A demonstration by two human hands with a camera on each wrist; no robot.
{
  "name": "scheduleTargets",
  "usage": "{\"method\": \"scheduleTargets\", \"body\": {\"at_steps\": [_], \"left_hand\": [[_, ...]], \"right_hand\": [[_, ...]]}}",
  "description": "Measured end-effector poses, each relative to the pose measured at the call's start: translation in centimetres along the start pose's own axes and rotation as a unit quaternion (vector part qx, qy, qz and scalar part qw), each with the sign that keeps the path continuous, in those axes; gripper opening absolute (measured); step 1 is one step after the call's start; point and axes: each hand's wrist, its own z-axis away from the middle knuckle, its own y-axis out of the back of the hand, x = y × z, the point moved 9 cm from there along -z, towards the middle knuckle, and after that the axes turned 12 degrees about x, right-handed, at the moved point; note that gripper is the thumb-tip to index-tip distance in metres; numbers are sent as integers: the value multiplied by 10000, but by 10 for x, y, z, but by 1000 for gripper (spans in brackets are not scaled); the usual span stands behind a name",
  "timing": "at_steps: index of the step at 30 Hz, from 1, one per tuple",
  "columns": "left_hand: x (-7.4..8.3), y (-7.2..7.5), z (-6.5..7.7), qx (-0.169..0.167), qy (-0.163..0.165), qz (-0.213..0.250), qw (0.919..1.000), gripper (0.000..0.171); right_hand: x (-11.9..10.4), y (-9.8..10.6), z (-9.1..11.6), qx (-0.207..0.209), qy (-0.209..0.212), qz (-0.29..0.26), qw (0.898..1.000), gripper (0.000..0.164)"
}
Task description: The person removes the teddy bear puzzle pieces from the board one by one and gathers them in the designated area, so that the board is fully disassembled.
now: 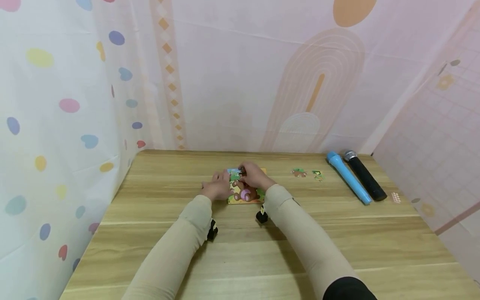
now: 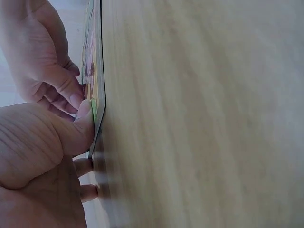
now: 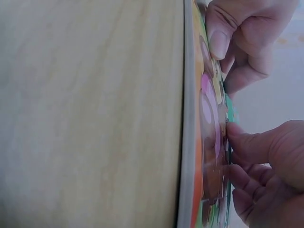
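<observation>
A jigsaw puzzle board (image 1: 237, 201) with a brown bear picture lies flat on the wooden table. At its left side is my left hand (image 1: 217, 187), whose thumb (image 2: 84, 124) presses on the board's face near the edge while other fingers reach down past the corner. My right hand (image 1: 256, 176) reaches over the board's upper part. Its thumb and fingertips pinch a small dark brown puzzle piece (image 1: 242, 171) against the picture, mostly hidden by the fingers. In the right wrist view, the bear picture (image 3: 209, 114) shows seams between fitted pieces.
Loose puzzle pieces (image 1: 298, 173) lie to the right of the board, with more green and yellow pieces (image 1: 318, 175) beside them. Farther right are a blue microphone (image 1: 348, 178) and a black microphone (image 1: 365, 176). A small pink patterned card (image 1: 396, 197) sits near the table's right edge.
</observation>
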Motion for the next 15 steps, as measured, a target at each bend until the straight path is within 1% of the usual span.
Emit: {"method": "scheduleTargets", "body": {"at_steps": [3, 4, 5, 8, 12, 15], "left_hand": [[1, 2, 1, 61, -34, 53, 10000, 83], [1, 3, 2, 71, -37, 49, 10000, 83], [0, 1, 0, 80, -45, 42, 9999, 83], [1, 1, 0, 83, -50, 20, 10000, 83], [1, 1, 0, 42, -30, -26, 10000, 83], [-1, -3, -3, -35, -13, -88, 10000, 83]], "right_hand": [[1, 0, -2, 26, -38, -147, 9999, 32], [1, 0, -2, 31, -32, -161, 9999, 32], [2, -1, -2, 26, -27, -149, 9999, 32], [3, -1, -3, 6, -34, -126, 9999, 32], [2, -2, -3, -21, -19, -96, 9999, 32], [2, -2, -2, -31, -14, -73, 10000, 32]]}}
